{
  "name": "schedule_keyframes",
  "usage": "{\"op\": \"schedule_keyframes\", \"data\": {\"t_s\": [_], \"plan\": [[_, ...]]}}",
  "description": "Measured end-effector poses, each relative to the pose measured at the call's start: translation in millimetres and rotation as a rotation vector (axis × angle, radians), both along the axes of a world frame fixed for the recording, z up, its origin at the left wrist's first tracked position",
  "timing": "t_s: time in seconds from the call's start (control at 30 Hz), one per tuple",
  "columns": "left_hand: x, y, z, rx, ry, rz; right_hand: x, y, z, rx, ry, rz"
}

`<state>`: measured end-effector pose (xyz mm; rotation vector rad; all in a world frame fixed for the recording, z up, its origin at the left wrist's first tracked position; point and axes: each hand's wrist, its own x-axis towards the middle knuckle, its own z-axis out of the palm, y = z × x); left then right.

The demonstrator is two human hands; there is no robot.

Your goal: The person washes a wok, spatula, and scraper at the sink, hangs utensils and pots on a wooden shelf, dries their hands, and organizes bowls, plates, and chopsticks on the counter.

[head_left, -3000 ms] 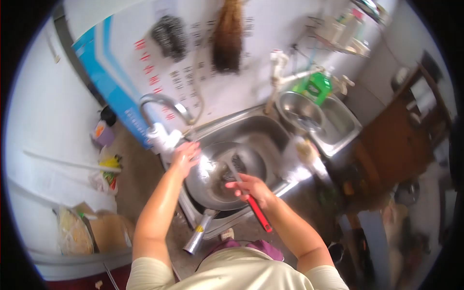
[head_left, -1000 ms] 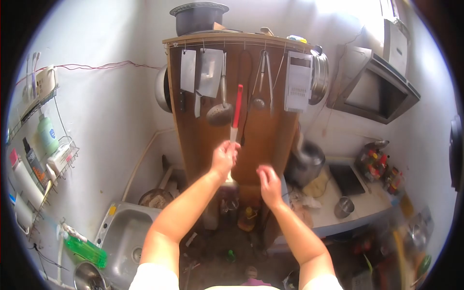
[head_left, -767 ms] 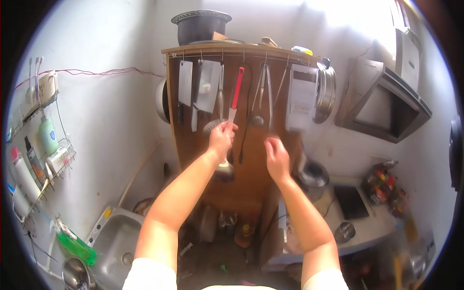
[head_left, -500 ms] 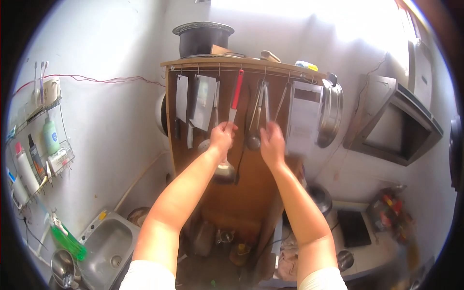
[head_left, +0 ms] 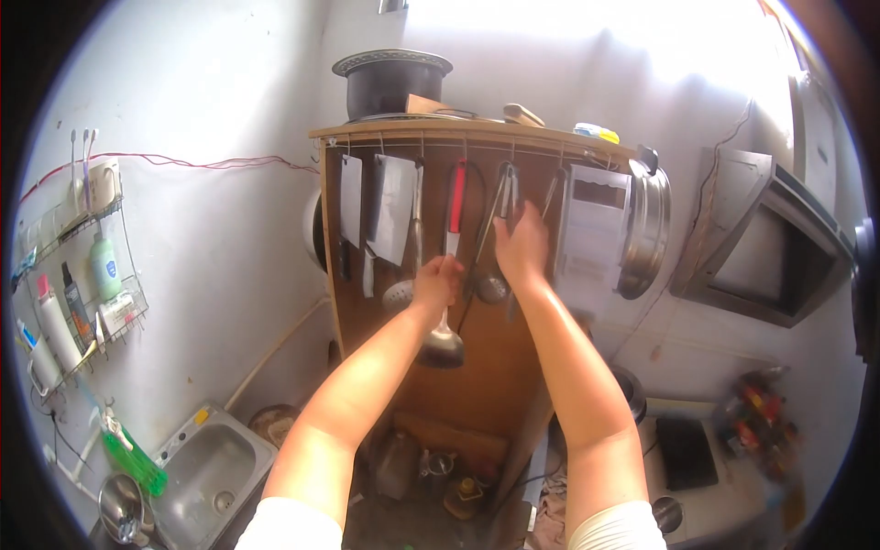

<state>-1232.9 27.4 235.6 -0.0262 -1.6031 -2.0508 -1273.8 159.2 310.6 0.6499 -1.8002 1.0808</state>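
Note:
A ladle with a red handle hangs from the rail on the cabinet's side. My left hand is closed around its metal shank, just above the steel bowl. To the right, my right hand is raised at a pair of hanging metal tongs. Its thumb and fingers look spread apart, slightly blurred, and hide part of the tongs. A small round strainer or spoon shows between my hands. Left of the ladle hang a perforated skimmer, a broad cleaver and a narrower cleaver.
A dark pot stands on the cabinet top. A white holder and steel lid hang at the right. A sink lies lower left, beneath a wire rack. A range hood is on the right wall.
My right hand has risen toward the upper part of the tongs, and its fingers look more spread. My left hand stays on the ladle's shank. The whole view has shifted slightly.

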Motion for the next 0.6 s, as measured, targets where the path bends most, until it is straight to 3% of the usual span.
{"op": "schedule_keyframes", "data": {"t_s": [0.17, 0.37, 0.47, 0.6], "plan": [[-2.9, -7.7, 1.5, -0.110, -0.090, 0.081, 10.9, -4.5, 29.2, 0.046, -0.364, -0.009], [-21.0, -33.5, -18.2, -0.313, -0.118, 0.158, -28.0, -24.9, 21.4, -0.016, -0.430, 0.014], [-10.4, -37.9, -21.0, -0.431, -0.133, 0.154, -23.7, -33.7, 13.4, -0.215, -0.275, 0.037], [7.0, -36.6, -23.7, -0.650, -0.070, 0.338, -20.0, -25.1, 22.2, -0.318, -0.346, 0.438]]}}
